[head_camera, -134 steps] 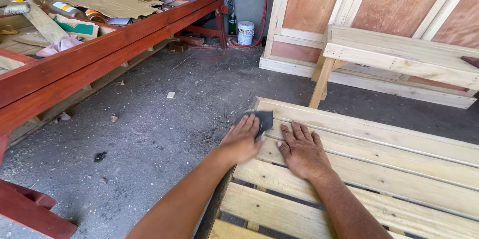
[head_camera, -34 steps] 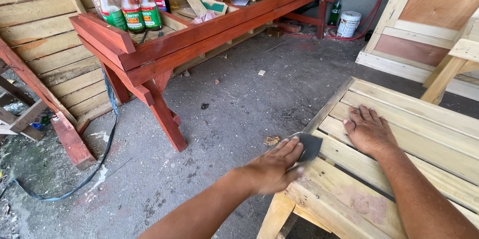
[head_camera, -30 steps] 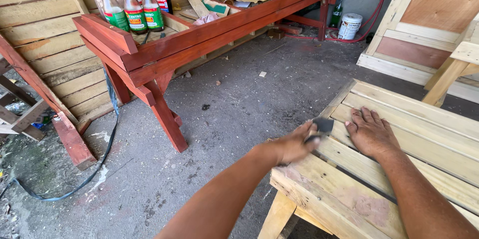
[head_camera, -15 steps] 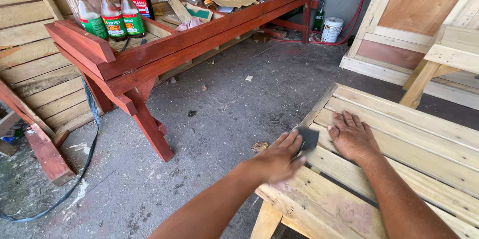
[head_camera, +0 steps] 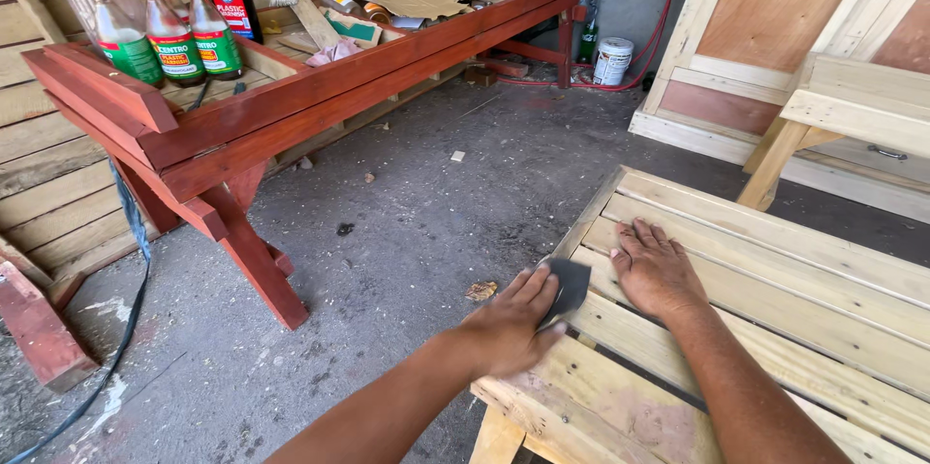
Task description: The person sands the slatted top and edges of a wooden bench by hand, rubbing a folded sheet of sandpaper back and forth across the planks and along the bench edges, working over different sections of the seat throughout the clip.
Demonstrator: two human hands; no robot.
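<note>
Sandpaper (head_camera: pixel 568 288), a dark grey sheet, lies pressed under the left hand (head_camera: pixel 511 321) against the outer slat at the near left edge of a pale wooden slatted frame (head_camera: pixel 775 309). The fingers curl over the sheet and pin it flat to the wood, so the step in hand looks like sanding that edge slat. The right hand (head_camera: pixel 657 268) holds nothing; it rests palm down with fingers spread on the next slat, just beside the sandpaper, steadying the frame. A further stroke would call for firm, even pressure along the grain, with the sheet kept flat so it does not slip off the edge. The frame is unfinished wood with a pinkish patch near its near corner. Behind stands a red table (head_camera: pixel 291 106) with bottles (head_camera: pixel 174 33) at one end.
</note>
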